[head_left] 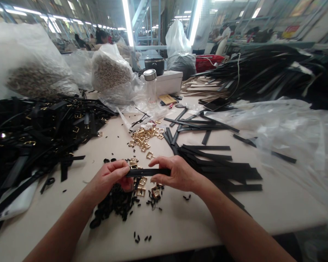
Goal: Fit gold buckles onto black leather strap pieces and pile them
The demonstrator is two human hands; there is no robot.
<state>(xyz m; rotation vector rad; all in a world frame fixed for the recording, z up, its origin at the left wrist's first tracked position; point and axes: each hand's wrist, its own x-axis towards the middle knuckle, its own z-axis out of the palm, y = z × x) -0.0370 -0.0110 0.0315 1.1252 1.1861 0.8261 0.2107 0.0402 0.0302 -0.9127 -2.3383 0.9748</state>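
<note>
A short black strap (147, 172) is held level between both hands above the pale table (180, 222). My left hand (112, 177) pinches its left end, fingers closed. My right hand (177, 173) grips its right end, fingers curled round it. Under the hands lie several gold buckles (144, 140) and a heap of small black loops (117, 203). A stack of loose black straps (218, 167) lies just right of my right hand.
A big heap of finished black straps with buckles (30, 134) fills the left side. Clear plastic bags (109, 71) of parts stand at the back with a bottle (150, 85) and a white box (168, 82). Crumpled plastic sheet (289, 134) covers the right. People work far behind.
</note>
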